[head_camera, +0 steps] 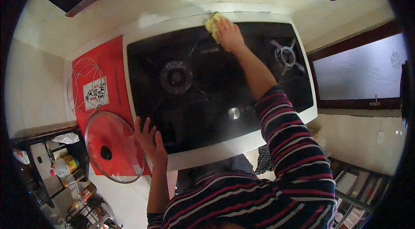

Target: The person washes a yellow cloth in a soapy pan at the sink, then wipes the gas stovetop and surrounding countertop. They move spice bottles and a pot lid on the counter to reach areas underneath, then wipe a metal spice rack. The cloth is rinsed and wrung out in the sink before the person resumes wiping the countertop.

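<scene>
Before me is a black glass gas cooktop with a pale border. My right hand presses a crumpled yellow cloth against its back edge, near the wall. Spread and holding nothing, my left hand is over the front left corner, beside a glass pan lid with a black knob. The left burner has no pan support on it. A metal pan support stands on the right burner. A silver control knob sits near the front edge.
A red mat lies left of the cooktop, bearing a wire rack and the lid. Bottles, one of them clear with a pink cap, stand on a shelf at the lower left. A frosted window is at the right.
</scene>
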Available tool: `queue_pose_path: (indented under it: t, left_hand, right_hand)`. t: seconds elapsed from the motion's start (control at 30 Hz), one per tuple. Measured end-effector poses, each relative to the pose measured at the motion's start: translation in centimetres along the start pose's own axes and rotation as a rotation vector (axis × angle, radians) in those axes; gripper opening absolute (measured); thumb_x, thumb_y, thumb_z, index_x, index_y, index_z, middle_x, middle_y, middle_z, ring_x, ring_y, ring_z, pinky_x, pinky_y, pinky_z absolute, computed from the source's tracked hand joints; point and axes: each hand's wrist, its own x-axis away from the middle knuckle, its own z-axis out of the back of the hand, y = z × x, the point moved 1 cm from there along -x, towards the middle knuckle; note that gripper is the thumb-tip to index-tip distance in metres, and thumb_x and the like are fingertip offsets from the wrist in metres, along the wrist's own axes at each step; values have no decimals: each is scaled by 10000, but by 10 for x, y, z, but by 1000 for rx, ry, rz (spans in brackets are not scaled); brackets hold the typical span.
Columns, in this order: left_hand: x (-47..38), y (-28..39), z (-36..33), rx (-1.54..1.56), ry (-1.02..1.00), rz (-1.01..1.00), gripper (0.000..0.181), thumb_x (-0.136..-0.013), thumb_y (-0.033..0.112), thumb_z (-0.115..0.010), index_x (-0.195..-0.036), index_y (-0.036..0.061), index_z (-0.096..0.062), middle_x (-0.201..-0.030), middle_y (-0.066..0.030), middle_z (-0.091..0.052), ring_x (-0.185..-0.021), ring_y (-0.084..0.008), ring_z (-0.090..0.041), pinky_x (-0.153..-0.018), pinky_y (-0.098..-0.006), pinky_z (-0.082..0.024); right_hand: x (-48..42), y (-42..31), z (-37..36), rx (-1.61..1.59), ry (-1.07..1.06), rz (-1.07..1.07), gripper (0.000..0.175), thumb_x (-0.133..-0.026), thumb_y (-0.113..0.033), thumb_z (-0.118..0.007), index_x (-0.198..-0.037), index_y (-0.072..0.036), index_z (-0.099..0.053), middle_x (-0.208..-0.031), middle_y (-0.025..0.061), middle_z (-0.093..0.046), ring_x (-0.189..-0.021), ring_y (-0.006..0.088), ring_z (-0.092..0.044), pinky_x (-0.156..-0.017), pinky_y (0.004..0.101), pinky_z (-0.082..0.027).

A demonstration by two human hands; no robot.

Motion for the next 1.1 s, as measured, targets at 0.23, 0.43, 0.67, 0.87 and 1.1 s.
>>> queue_pose_path:
  t: [0.23, 0.43, 0.67, 0.87, 1.1]
  left_hand:
    - [24, -3, -4, -49, -17, 20, 572, -848, 5, -482, -1366, 20, -237, -1427, -136, -259, -1235, -302, -403, -950, -393, -391]
    - [13, 25, -18, 26, -126, -124, 545, -847, -8, -486, -1354, 46, -294, -1423, -127, -276, -1226, -287, -418, -931, -361, -405]
    - [1, 9, -19, 96, -192, -105, 493, -868, -25, -460, -1338, 42, -328, -1399, -125, -311, -1186, -275, -462, -932, -344, -403]
    - [7, 1, -10, 20, -170, 1, 454, -881, -24, -452, -1318, 20, -338, -1374, -123, -340, -1148, -261, -489, -935, -336, -400]
    - [22, 11, -13, 29, -155, 21, 442, -871, -38, -457, -1300, 13, -361, -1355, -116, -377, -1125, -246, -506, -903, -301, -410]
  right_hand:
    - [5, 52, 15, 227, -240, -469, 501, -915, -303, -372, -1348, -52, -358, -1405, 199, -312, -1266, 362, -338, -1022, 465, -277]
    - [61, 30, 17, 144, -134, -336, 509, -878, -201, -423, -1326, 20, -330, -1416, 249, -236, -1291, 414, -255, -1048, 480, -253]
    - [179, -2, 71, 22, -387, -164, 579, -847, -153, -484, -1384, -75, -281, -1458, 177, -195, -1324, 401, -218, -1044, 497, -278]
    - [154, 15, 57, 63, -230, -118, 635, -804, -90, -493, -1396, -111, -263, -1472, 135, -190, -1316, 385, -243, -1042, 472, -292]
    - [64, 40, 24, -32, -160, -298, 599, -829, -135, -489, -1393, -154, -290, -1488, 92, -184, -1339, 355, -207, -1057, 453, -272]
